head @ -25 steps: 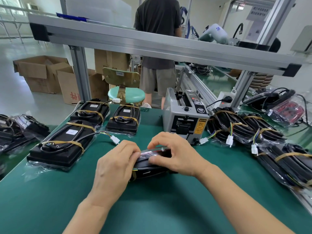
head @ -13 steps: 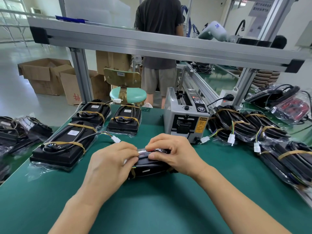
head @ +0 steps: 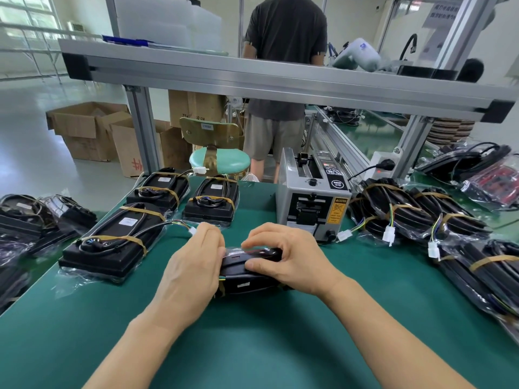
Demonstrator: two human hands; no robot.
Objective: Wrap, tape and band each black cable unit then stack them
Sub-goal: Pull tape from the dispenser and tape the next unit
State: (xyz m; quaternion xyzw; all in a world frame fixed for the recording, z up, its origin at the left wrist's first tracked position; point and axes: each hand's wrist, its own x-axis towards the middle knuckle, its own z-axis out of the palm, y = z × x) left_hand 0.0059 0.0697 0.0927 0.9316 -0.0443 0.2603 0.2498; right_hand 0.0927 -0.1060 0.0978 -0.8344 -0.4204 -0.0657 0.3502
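Beyond the bench – cardboard boxes (head: 84, 127), green stool (head: 219, 161), standing person (head: 283, 80).

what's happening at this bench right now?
A person is working on one black cable unit at the middle of the green bench. The left hand and right hand both grip it, fingers curled over its clear wrap. Banded units lie stacked to the left; more wrapped units lie to the right. The tape dispenser stands just behind. Another person stands beyond the bench, back turned.

Two bare forearms (no sleeves, rings, watch).
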